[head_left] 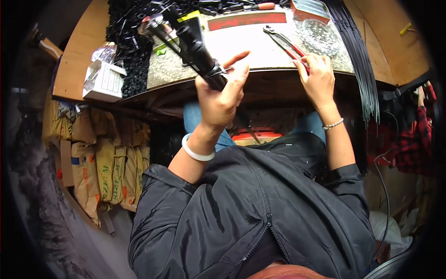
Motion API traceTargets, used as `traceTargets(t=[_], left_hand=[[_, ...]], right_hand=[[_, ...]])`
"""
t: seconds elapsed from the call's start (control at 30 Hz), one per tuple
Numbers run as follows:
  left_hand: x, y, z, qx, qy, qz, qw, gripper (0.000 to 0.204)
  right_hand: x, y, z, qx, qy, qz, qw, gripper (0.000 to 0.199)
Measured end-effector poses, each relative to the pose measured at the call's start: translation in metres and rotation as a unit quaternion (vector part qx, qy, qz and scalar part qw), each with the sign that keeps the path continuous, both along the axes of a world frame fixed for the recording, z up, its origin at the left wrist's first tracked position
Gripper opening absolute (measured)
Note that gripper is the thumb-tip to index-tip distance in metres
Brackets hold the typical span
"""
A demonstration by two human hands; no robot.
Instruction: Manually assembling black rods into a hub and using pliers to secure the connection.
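My left hand (219,100) is closed around the lower end of a black tubular assembly (195,50), with its index finger stretched out to the right. The assembly tilts up and to the left over the work board (237,46); its exact kind does not show. At the board's front edge, my right hand (318,76) has its fingers around the red handles of a pair of pliers (289,46). The metal jaws of the pliers lie on the board and point away to the left. Part of the handles is hidden under my fingers.
Black plastic parts (127,28) are heaped at the left and back. Beside them stands a white box (104,81). A red strip (247,20), a clear dish (319,37) and an orange-handled tool (260,6) lie behind. Thin black rods (364,69) overhang the right edge.
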State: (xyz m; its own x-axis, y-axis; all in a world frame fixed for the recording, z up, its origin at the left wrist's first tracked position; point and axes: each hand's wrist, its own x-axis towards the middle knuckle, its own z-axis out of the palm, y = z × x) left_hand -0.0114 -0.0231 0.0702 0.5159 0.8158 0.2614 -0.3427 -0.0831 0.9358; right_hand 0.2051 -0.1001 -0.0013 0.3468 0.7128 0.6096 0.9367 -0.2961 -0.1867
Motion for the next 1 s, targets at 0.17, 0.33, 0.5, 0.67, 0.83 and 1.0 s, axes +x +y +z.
traceTargets(t=[0.17, 0.33, 0.5, 0.67, 0.83, 1.0], left_hand=[[0.002, 0.003, -0.005, 0.035, 0.011, 0.005, 0.999, 0.024], [0.002, 0.012, -0.006, 0.038, 0.013, 0.029, 0.999, 0.024], [0.003, 0.024, -0.018, 0.036, 0.038, 0.062, 0.997, 0.024], [0.015, 0.022, -0.019, 0.008, 0.034, 0.066, 0.997, 0.023], [0.018, 0.02, -0.018, -0.018, 0.025, 0.05, 0.998, 0.025], [0.012, 0.019, -0.02, 0.004, 0.034, 0.035, 0.999, 0.026]], right_hand=[[0.011, 0.021, -0.015, -0.065, -0.061, -0.014, 0.996, 0.018], [0.008, -0.01, 0.004, 0.038, 0.467, 0.16, 0.869, 0.014], [-0.045, -0.06, 0.098, -0.014, 0.126, 0.222, 0.967, 0.03], [-0.054, -0.069, 0.113, -0.033, -0.072, 0.175, 0.981, 0.041], [-0.057, -0.068, 0.115, -0.049, -0.1, 0.177, 0.978, 0.045], [-0.058, -0.068, 0.109, -0.052, -0.13, 0.193, 0.971, 0.026]])
